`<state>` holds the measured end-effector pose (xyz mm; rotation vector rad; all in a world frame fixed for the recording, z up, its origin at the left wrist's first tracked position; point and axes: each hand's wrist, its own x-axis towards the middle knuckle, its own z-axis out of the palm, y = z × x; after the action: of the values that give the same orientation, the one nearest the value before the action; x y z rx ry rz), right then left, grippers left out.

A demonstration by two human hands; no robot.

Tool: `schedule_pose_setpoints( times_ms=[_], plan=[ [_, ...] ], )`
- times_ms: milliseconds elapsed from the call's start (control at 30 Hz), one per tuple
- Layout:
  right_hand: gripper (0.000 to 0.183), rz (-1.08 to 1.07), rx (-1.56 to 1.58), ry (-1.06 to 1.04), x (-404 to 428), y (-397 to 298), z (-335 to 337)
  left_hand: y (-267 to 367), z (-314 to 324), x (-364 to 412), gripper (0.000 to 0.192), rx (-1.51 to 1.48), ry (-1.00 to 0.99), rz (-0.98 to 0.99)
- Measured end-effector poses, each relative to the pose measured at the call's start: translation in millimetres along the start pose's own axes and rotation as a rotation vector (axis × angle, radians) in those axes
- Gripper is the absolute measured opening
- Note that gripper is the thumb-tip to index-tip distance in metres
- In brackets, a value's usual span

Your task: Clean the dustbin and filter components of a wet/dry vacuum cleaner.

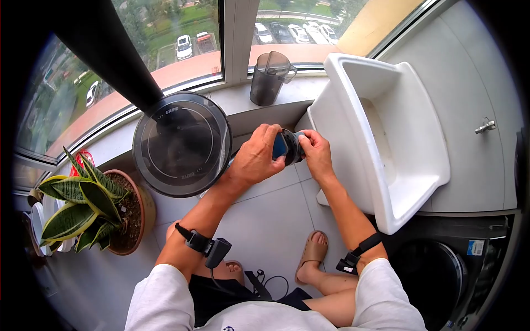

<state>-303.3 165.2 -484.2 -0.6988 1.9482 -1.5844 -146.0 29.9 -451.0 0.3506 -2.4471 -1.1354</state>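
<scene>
Between my two hands, in front of the window sill, is a small dark cylindrical part [294, 148] with a blue section at its left end. My left hand [258, 154] wraps around the blue end, fingers over the top and thumb below. At the opposite end, my right hand [317, 154] pinches a grey-blue edge between thumb and fingers. Fingers cover much of the part, so its exact kind cannot be told. Just left of my left hand is a round, dark, glossy disc [182, 145] bearing writing. A translucent grey jug-like container [270, 78] stands upright on the window sill [298, 89] beyond my hands.
A white utility sink [372, 145] stands close to my right arm, with a metal tap [485, 126] on the wall. A potted snake plant [89, 202] is at the left. Lower right is a front-loading washing machine [430, 269]. A black cable [276, 281] hangs near my legs.
</scene>
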Motion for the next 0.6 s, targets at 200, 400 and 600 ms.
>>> schedule_pose_setpoints(
  times_ms=[200,400,600],
  plan=[
    [0.020,0.047,0.184,0.031,4.2,2.9,-6.8,-12.6,-3.7,-0.1,0.059,0.088,0.378,-0.106],
    [0.021,0.045,0.356,0.043,7.8,9.6,-6.4,-18.3,1.8,-4.7,0.058,0.202,0.422,-0.233],
    [0.024,0.032,0.504,0.059,6.7,-1.9,-2.8,-23.1,6.2,-8.2,0.059,0.242,0.409,-0.299]
  ],
)
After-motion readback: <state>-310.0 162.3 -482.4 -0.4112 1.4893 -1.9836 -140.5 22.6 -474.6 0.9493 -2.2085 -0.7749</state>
